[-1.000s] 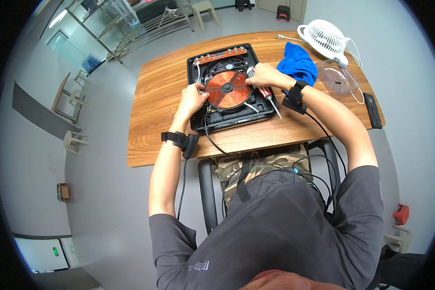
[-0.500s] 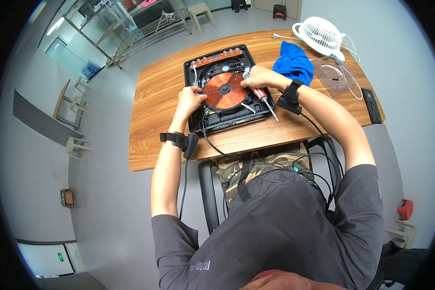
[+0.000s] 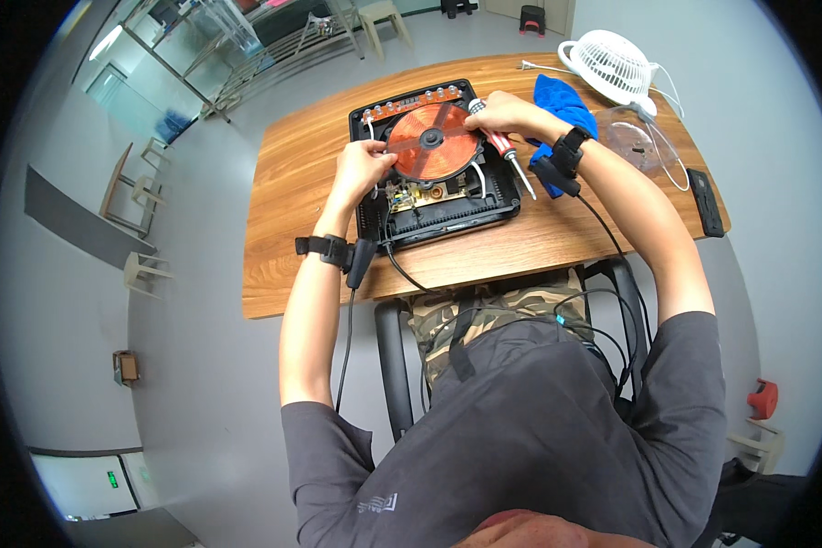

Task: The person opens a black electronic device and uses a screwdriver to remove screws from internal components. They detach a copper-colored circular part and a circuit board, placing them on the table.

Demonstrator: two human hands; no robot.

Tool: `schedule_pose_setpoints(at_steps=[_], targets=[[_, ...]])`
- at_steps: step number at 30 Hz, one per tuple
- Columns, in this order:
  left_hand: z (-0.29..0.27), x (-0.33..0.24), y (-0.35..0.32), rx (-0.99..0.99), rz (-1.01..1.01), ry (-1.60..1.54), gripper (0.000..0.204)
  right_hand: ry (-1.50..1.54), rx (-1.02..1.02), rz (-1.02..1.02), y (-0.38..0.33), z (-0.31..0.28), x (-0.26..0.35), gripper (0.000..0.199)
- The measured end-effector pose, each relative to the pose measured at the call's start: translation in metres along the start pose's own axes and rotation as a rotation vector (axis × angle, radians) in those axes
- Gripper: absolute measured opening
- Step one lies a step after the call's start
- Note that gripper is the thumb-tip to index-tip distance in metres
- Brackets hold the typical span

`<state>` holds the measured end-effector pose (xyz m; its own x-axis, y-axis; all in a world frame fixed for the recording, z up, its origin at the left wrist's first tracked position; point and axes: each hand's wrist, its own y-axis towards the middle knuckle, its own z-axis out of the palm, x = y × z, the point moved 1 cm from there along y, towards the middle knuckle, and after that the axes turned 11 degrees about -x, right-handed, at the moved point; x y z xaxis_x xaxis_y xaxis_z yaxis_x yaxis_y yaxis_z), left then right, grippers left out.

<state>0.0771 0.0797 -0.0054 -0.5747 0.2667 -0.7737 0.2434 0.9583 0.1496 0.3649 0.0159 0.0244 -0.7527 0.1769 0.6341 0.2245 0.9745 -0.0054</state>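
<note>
An opened induction cooker's black housing lies on the table. Its round copper coil is raised off the inside, shifted toward the back. My left hand is closed on the coil's left rim, pinching it between thumb and fingers. At the coil's right rim, my right hand grips the edge and also keeps a red-and-white screwdriver in its grasp, the shaft pointing toward me. Below the coil, part of a circuit board shows. A white wire runs near the coil's right side.
On the wooden table, a blue cloth lies behind my right wrist. Farther right are a white fan, a clear plastic bowl-like piece and a black bar-shaped object. Black cables trail from both wrist straps.
Both hands have moved the coil up and away from me, uncovering the circuit board at the front of the housing. The screwdriver has moved along with my right hand.
</note>
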Motion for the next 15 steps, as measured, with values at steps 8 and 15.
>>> schedule_pose_setpoints(at_steps=[8,15], targets=[[0.031,0.018,0.016,0.083,0.038,0.080,0.033,-0.006,-0.005,0.051,0.007,0.012,-0.033,0.048],[0.022,0.031,0.020,0.152,0.023,-0.025,0.033,-0.047,0.019,0.058,0.008,0.015,-0.024,0.045]])
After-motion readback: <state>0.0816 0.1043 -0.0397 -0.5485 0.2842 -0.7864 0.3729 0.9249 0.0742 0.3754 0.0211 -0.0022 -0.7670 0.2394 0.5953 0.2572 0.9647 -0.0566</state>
